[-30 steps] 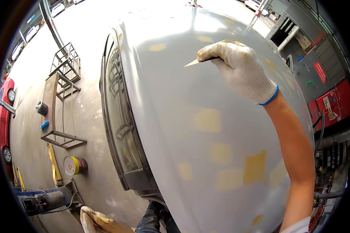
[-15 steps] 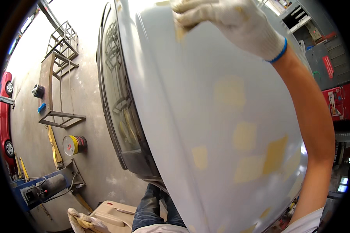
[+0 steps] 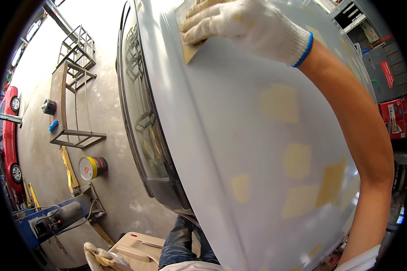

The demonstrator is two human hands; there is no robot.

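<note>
My right hand [image 3: 228, 22], in a white knit glove with a blue cuff, presses near the far left edge of a light grey car hood [image 3: 248, 144]. Its fingers close over a thin flat spreader [image 3: 191, 53], yellowish toward its lower corner and mostly covered by the glove. Several yellow filler patches [image 3: 297, 161] mark the panel. Low at the left, my left hand [image 3: 101, 258] wears a stained glove; its fingers are loosely bent and apart, with nothing visible in them. It is beside a beige door trim panel [image 3: 138, 253], partly cut off by the frame.
Left of the hood runs a dark-framed windshield [image 3: 144, 113]. On the floor are a metal frame bench [image 3: 59, 99], a yellow-and-black can [image 3: 93, 167] and a blue lift arm [image 3: 54, 221]. A red car [image 3: 10, 135] stands far left; a red tool cabinet [image 3: 395, 117] is at right.
My right hand has moved left and slightly nearer with the spreader, showing more of it. My left hand stays low beside the beige panel. The view has shifted slightly.
</note>
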